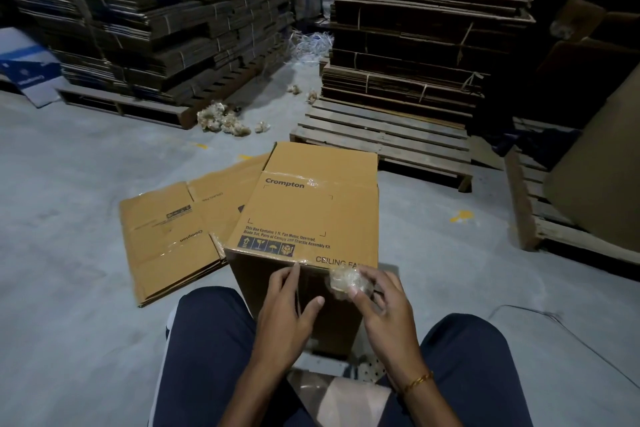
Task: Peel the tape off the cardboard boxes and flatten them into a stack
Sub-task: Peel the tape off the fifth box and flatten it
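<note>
Cardboard box (304,218) stood on floor (69,184) between knees. Flattened boxes (180,236) laid just left of it. Left hand (287,308) rested open against box's near face, fingertips at taped edge. Tape wad (348,282) pinched by right hand (384,302).

The person wears dark navy trousers (214,350) — a white stripe (162,367) runs down the outer seam of the left leg. Both forearms are bare, with no sleeves showing. A thin gold-coloured bracelet (417,382) circles the right wrist — nothing is worn on the left.
</note>
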`<state>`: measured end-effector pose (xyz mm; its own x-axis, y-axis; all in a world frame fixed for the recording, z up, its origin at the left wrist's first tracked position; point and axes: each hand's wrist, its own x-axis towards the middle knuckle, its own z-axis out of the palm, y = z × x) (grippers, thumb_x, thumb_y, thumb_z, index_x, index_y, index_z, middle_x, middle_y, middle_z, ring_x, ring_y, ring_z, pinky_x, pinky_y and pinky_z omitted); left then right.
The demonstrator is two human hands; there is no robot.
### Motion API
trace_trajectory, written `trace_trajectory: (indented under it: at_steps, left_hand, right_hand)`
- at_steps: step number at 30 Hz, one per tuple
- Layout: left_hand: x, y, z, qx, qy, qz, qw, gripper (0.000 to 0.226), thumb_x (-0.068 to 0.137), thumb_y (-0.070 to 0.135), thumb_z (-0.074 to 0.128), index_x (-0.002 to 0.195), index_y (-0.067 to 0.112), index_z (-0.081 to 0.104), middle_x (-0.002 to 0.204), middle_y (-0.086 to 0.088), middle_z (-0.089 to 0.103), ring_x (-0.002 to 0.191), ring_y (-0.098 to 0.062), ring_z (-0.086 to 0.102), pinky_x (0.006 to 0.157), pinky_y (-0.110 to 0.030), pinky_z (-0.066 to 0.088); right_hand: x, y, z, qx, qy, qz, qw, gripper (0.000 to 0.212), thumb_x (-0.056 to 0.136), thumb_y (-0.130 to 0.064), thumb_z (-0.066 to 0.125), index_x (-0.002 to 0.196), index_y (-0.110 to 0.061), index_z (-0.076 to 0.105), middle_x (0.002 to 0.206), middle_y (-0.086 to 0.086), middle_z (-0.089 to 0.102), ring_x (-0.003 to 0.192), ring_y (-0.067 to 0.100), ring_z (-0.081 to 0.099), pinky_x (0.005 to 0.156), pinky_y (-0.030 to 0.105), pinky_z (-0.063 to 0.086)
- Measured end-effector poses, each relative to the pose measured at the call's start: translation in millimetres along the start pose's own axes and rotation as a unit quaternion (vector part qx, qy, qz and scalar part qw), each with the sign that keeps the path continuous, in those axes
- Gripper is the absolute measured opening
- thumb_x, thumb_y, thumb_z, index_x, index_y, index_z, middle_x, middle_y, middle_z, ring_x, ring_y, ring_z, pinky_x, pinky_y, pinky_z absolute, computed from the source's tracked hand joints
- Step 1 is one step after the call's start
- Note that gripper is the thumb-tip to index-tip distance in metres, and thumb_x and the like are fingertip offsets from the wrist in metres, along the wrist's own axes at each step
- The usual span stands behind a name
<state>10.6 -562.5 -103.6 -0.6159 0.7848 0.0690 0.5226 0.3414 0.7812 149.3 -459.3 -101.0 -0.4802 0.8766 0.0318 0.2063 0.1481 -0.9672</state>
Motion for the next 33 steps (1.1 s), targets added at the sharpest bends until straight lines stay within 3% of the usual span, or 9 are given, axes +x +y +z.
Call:
trace_trajectory:
  at_steps: [3, 6, 9, 13, 16, 21, 24, 29, 33]
  left_hand:
    - [3.6, -5.8, 1.4, -0.036, -0.023, -0.018, 0.999, 0.078, 0.093, 0.039, 0.068, 0.157, 0.019, 0.027, 0.145, 0.012, 0.032, 0.127, 0.003, 0.037, 0.093, -0.001, 0.032]
    - [5.1, -19.0, -8.6, -0.19, -0.092, -0.049, 0.976, 0.089, 0.082, 0.051, 0.073, 0.156, 0.028, 0.03, 0.152, 0.014, 0.041, 0.139, 0.0, 0.04, 0.117, -0.032, 0.036]
    - [3.7, -26.4, -28.3, -0.343, -0.168, -0.083, 0.92, 0.086, 0.074, 0.042, 0.084, 0.15, 0.034, 0.044, 0.151, 0.014, 0.049, 0.141, -0.005, 0.043, 0.119, -0.041, 0.035]
    - [5.5, -31.8, -39.3, -0.372, -0.212, -0.064, 0.901, 0.067, 0.079, 0.037, 0.082, 0.141, 0.03, 0.058, 0.148, 0.01, 0.053, 0.141, -0.011, 0.044, 0.119, -0.041, 0.033]
    - [7.5, -28.2, -36.3, -0.36, -0.164, -0.067, 0.916, 0.056, 0.08, 0.034, 0.079, 0.134, 0.025, 0.065, 0.144, 0.01, 0.057, 0.136, -0.008, 0.05, 0.115, -0.034, 0.038]
    - [1.8, -13.5, -14.1, -0.28, -0.048, -0.093, 0.954, 0.021, 0.083, 0.021, 0.082, 0.101, 0.019, 0.071, 0.107, 0.007, 0.074, 0.102, -0.013, 0.07, 0.087, -0.034, 0.056]
    - [-3.8, -5.2, -4.8, -0.231, 0.015, -0.075, 0.97, 0.02, 0.083, 0.023, 0.081, 0.093, 0.021, 0.064, 0.095, 0.003, 0.073, 0.087, -0.011, 0.071, 0.076, -0.034, 0.059]
    - [1.5, -12.8, -11.9, -0.167, -0.044, 0.002, 0.985, 0.015, 0.09, 0.014, 0.07, 0.098, 0.024, 0.064, 0.099, 0.003, 0.068, 0.089, -0.013, 0.067, 0.077, -0.042, 0.057]
    - [4.1, -20.9, -22.5, -0.151, -0.084, 0.026, 0.985, 0.02, 0.091, 0.014, 0.071, 0.103, 0.029, 0.068, 0.107, 0.007, 0.061, 0.097, -0.01, 0.063, 0.086, -0.031, 0.055]
  right_hand:
    - [-2.9, -8.5, 11.9, 0.11, -0.037, 0.037, 0.993, 0.031, 0.096, -0.002, 0.063, 0.115, -0.026, 0.069, 0.122, -0.007, 0.06, 0.111, 0.007, 0.066, 0.091, 0.022, 0.054]
    - [-3.7, -15.9, 16.8, 0.187, -0.081, 0.079, 0.976, 0.028, 0.095, -0.004, 0.066, 0.118, -0.019, 0.07, 0.126, -0.004, 0.064, 0.107, 0.008, 0.069, 0.084, 0.022, 0.056]
    - [-1.1, -21.0, 17.0, 0.242, -0.137, 0.135, 0.951, 0.029, 0.093, -0.01, 0.067, 0.121, -0.018, 0.069, 0.119, -0.006, 0.073, 0.109, 0.016, 0.071, 0.094, 0.036, 0.057]
    - [6.7, -15.2, 17.3, 0.273, -0.178, 0.177, 0.929, 0.029, 0.091, -0.012, 0.068, 0.118, -0.019, 0.072, 0.122, -0.001, 0.072, 0.115, 0.02, 0.068, 0.094, 0.039, 0.056]
    - [6.2, -8.9, 22.1, 0.209, -0.159, 0.161, 0.951, 0.019, 0.094, -0.017, 0.067, 0.112, -0.023, 0.071, 0.119, -0.005, 0.073, 0.111, 0.015, 0.068, 0.087, 0.031, 0.053]
    - [-2.5, 2.1, 39.7, 0.125, 0.035, 0.075, 0.989, 0.009, 0.094, -0.019, 0.069, 0.089, -0.012, 0.067, 0.096, -0.001, 0.075, 0.095, 0.012, 0.072, 0.081, 0.03, 0.059]
    - [-7.8, -3.1, 43.6, 0.07, 0.017, 0.032, 0.997, 0.01, 0.092, -0.03, 0.071, 0.099, -0.024, 0.068, 0.102, -0.005, 0.074, 0.093, 0.003, 0.071, 0.078, 0.025, 0.057]
    - [-7.9, 2.2, 45.3, -0.096, -0.023, -0.016, 0.995, 0.065, 0.073, -0.061, 0.077, 0.128, -0.034, 0.054, 0.122, -0.022, 0.053, 0.11, -0.002, 0.054, 0.088, 0.019, 0.049]
    - [-1.7, -0.2, 50.2, -0.171, 0.024, -0.072, 0.982, 0.047, 0.084, -0.046, 0.075, 0.122, -0.025, 0.059, 0.112, -0.013, 0.054, 0.097, 0.0, 0.053, 0.078, 0.011, 0.044]
